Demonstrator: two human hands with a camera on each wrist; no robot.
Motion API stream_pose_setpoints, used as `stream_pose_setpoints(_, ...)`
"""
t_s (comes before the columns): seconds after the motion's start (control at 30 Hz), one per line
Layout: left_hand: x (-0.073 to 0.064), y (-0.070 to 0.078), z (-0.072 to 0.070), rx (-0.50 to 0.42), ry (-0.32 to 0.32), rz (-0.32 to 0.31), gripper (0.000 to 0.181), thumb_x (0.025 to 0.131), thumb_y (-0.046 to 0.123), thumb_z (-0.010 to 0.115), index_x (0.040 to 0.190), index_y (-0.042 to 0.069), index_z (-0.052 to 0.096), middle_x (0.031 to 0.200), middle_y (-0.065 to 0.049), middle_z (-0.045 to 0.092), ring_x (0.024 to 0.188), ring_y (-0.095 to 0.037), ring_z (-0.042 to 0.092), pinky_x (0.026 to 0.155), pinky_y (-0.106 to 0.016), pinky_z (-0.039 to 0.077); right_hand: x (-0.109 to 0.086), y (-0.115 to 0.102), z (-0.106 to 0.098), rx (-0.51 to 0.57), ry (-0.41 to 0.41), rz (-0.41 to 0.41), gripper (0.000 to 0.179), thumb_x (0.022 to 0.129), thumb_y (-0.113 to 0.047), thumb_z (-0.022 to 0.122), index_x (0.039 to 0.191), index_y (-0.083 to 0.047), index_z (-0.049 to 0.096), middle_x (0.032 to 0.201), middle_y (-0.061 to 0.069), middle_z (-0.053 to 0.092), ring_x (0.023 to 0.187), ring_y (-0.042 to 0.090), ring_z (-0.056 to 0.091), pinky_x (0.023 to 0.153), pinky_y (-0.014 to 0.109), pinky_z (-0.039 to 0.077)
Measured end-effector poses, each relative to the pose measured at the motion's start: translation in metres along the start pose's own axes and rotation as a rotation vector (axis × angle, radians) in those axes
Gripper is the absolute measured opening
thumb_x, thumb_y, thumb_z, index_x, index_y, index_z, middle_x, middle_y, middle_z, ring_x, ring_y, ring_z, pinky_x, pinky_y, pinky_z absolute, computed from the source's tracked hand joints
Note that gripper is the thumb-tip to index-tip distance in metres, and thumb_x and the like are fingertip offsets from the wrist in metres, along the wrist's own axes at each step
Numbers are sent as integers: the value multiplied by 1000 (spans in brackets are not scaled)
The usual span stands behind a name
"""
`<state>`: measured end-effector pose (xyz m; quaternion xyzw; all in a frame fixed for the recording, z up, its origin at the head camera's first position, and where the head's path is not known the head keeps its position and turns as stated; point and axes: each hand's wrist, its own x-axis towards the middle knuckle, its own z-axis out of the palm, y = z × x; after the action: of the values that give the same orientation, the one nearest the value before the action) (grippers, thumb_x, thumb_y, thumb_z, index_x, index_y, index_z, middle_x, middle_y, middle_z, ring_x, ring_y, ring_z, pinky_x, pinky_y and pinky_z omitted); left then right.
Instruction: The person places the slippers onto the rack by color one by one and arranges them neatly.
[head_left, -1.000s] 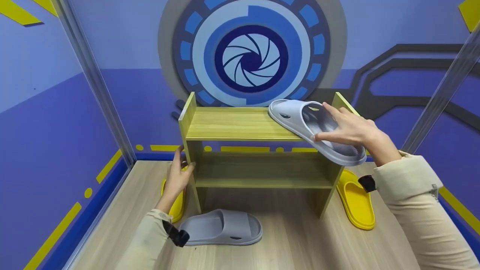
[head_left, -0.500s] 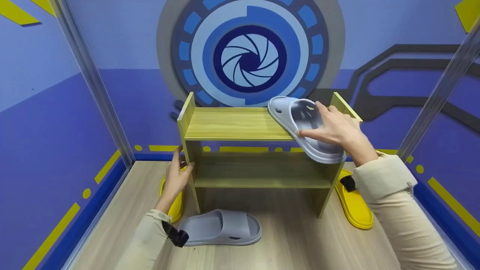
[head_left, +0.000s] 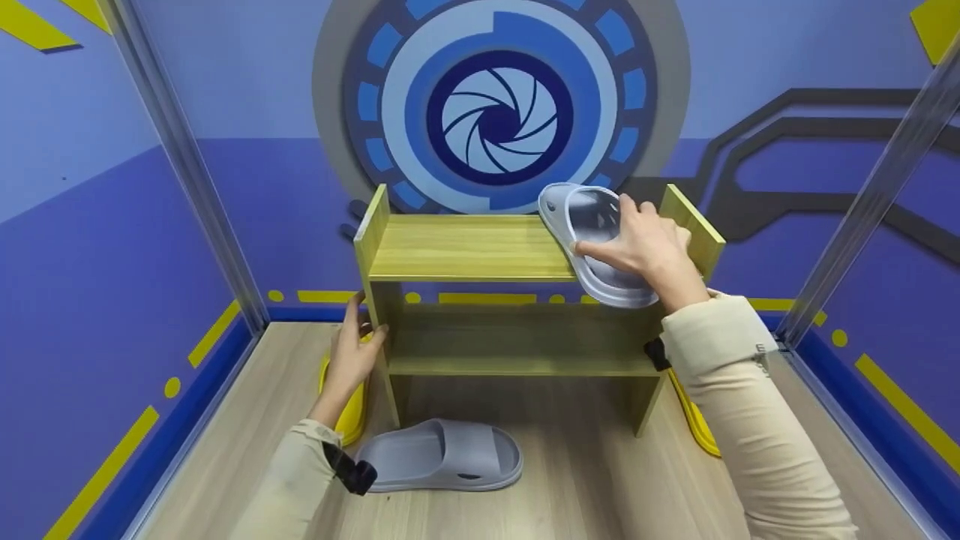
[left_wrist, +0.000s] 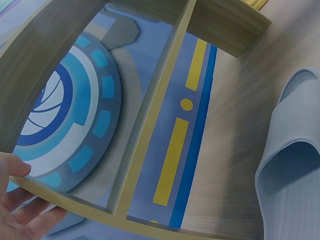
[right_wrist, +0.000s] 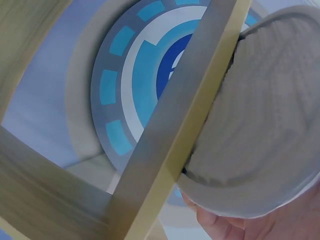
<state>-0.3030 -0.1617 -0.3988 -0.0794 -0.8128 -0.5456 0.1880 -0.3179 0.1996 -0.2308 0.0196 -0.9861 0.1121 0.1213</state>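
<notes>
My right hand (head_left: 649,244) grips a grey slide slipper (head_left: 606,283) by its sides, thumb on the left edge. Its toe end lies over the right half of the wooden rack's (head_left: 457,247) top shelf, and its heel sticks out past the front edge. In the right wrist view the slipper's sole (right_wrist: 260,110) overlaps the shelf edge. On the other side, my left hand (head_left: 352,352) holds the rack's left side panel between thumb and fingers. A second grey slipper (head_left: 465,454) lies on the floorboard before the rack, toe pointing right.
One yellow slipper (head_left: 352,420) lies left of the rack, partly behind my left forearm. Another yellow slipper (head_left: 697,427) is at the right, mostly hidden by my right sleeve (head_left: 750,420). The lower shelf (head_left: 525,341) is bare. Printed blue walls enclose the back and sides.
My right hand has carried the grey slipper leftward and further back over the top shelf, turning it straighter. The left hand stays on the side panel.
</notes>
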Motion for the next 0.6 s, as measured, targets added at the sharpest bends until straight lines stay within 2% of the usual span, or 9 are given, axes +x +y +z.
stream_pose_setpoints(0.23,0,-1,-1,4,-1,-5,60,84,4,54,136,3,24,120,-25,45,105,-38,48,84,-45,40,9,-6,5,-7,14,34,101,63,-69,54,132,-1,28,115,27,40,95,48,44,71,57,34)
stream_pose_setpoints(0.43,0,-1,1,7,19,28,59,83,2,56,135,3,27,116,-24,49,102,-36,51,83,-43,42,15,-9,8,-7,38,60,97,63,-65,56,131,0,29,112,26,41,93,47,46,70,55,35)
stream_pose_setpoints(0.6,0,-2,1,18,17,21,59,84,3,55,135,4,26,118,-23,48,103,-36,51,83,-43,42,16,-10,9,-5,40,69,98,63,-65,56,131,0,29,112,26,41,94,46,46,70,54,34)
